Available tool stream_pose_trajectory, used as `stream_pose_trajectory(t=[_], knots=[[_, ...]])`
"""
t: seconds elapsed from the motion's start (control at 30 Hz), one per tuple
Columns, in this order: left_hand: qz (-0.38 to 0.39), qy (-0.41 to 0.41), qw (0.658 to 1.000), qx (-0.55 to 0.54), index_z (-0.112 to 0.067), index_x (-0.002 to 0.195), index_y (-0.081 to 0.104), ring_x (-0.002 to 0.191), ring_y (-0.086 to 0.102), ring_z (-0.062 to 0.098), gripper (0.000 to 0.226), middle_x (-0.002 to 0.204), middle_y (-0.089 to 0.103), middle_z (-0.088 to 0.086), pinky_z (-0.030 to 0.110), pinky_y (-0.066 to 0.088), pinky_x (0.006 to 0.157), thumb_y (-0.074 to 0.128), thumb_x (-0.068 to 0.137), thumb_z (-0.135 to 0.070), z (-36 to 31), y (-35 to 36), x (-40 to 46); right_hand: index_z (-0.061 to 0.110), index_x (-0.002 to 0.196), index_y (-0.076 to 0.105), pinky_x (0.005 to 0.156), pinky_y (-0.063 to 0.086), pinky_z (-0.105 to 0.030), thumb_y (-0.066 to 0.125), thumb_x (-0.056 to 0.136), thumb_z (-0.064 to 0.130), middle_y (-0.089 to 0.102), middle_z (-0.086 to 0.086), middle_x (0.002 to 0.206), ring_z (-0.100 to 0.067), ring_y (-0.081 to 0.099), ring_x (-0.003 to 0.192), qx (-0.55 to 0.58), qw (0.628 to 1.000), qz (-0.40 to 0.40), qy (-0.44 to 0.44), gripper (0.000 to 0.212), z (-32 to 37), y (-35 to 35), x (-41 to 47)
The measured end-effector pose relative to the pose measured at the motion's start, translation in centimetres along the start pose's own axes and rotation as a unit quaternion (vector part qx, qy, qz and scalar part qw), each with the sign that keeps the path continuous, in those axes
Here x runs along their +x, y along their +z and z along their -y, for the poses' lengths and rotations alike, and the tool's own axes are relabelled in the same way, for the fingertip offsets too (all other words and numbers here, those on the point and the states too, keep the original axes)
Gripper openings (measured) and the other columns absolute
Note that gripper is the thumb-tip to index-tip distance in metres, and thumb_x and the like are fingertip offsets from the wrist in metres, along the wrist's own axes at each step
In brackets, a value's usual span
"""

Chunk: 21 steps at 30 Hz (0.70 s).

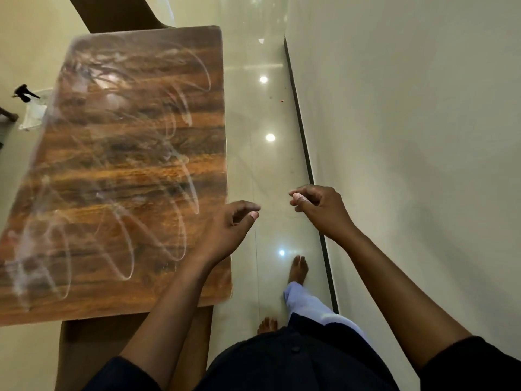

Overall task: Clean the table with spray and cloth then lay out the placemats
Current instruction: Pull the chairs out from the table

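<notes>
The wooden table (127, 153) fills the left half of the view, its top covered in pale curved wipe streaks. My left hand (229, 231) hovers over the table's right edge with fingers loosely curled and nothing in it. My right hand (320, 211) is in the air over the floor to the right of the table, fingers also loosely curled and empty. A clear spray bottle with a black trigger (26, 94) shows beyond the table's left edge, beside something white. No placemats are in view.
A brown chair (118, 12) stands at the table's far end and another (132, 351) at the near end below my left arm. A glossy tiled floor strip (265, 165) runs between the table and the wall (408, 136). My bare feet stand on it.
</notes>
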<state>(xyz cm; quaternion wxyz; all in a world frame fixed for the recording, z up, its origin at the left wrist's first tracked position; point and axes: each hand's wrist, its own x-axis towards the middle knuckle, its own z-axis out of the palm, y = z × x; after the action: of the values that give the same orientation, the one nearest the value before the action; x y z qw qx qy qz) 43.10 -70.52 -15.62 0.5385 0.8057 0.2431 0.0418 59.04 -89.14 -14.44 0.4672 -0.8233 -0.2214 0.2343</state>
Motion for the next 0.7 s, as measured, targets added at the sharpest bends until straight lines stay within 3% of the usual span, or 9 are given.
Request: stream_pose_trajectory(t=[0.27, 0.47, 0.7], knots=[[-0.059, -0.032, 0.997, -0.034, -0.031, 0.11, 0.078, 0.108, 0.076, 0.012, 0.015, 0.108, 0.081, -0.007, 0.052, 0.059, 0.102, 0.067, 0.1, -0.029, -3.1, -1.1, 13.1, 0.028, 0.098, 0.076, 0.086, 0.06, -0.044, 0.065, 0.096, 0.028, 0.077, 0.01, 0.085, -0.008, 0.074, 0.08, -0.006, 0.999, 0.042, -0.027, 0.012, 2.0, -2.5, 16.5], [-0.119, -0.045, 0.991, -0.048, -0.04, 0.104, 0.077, 0.105, 0.077, 0.015, 0.018, 0.105, 0.082, -0.006, 0.049, 0.059, 0.102, 0.064, 0.092, -0.038, -5.4, -2.6, 23.3, 0.023, 0.1, 0.077, 0.087, 0.059, -0.044, 0.064, 0.096, 0.026, 0.077, 0.009, 0.085, -0.01, 0.074, 0.08, -0.008, 0.996, 0.079, -0.044, 0.014, 3.9, -4.7, 28.1], [-0.127, -0.045, 0.99, -0.052, -0.029, 0.109, 0.077, 0.108, 0.077, 0.019, 0.013, 0.106, 0.081, -0.001, 0.047, 0.059, 0.102, 0.068, 0.101, -0.022, -6.6, -4.6, 35.1, 0.022, 0.098, 0.077, 0.086, 0.059, -0.047, 0.064, 0.096, 0.028, 0.077, 0.007, 0.085, -0.013, 0.075, 0.079, -0.015, 0.994, 0.092, -0.063, 0.014, 5.4, -5.8, 40.1]])
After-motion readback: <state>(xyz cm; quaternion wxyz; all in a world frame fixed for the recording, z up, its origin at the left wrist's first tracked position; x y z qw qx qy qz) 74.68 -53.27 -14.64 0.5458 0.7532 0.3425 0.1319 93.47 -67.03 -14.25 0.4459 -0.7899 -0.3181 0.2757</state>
